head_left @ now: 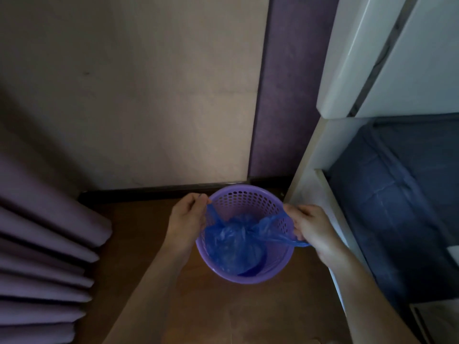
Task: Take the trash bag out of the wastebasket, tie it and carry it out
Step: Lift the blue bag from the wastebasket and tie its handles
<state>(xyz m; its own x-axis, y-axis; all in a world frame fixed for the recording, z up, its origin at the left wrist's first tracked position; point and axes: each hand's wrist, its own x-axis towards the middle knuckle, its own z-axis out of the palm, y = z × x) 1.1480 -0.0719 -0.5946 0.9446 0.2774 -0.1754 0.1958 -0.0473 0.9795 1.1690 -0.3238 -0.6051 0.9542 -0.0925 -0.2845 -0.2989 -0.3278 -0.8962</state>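
Head view shows the left hand point(186, 219) and right hand point(308, 228) each pinching a tail of the blue trash bag point(229, 240), sitting inside the purple wastebasket point(250, 194), and a hard tug could tear that thin plastic.

I face a beige wall point(139, 95) at twelve o'clock, a purple panel point(290, 95) beside it and a dark baseboard point(159, 189) below. Purple curtains point(42, 244) hang at nine o'clock. A white bed frame point(310, 175) with dark blue bedding point(397, 207) stands at three o'clock. The floor point(149, 232) is brown, the light dim.
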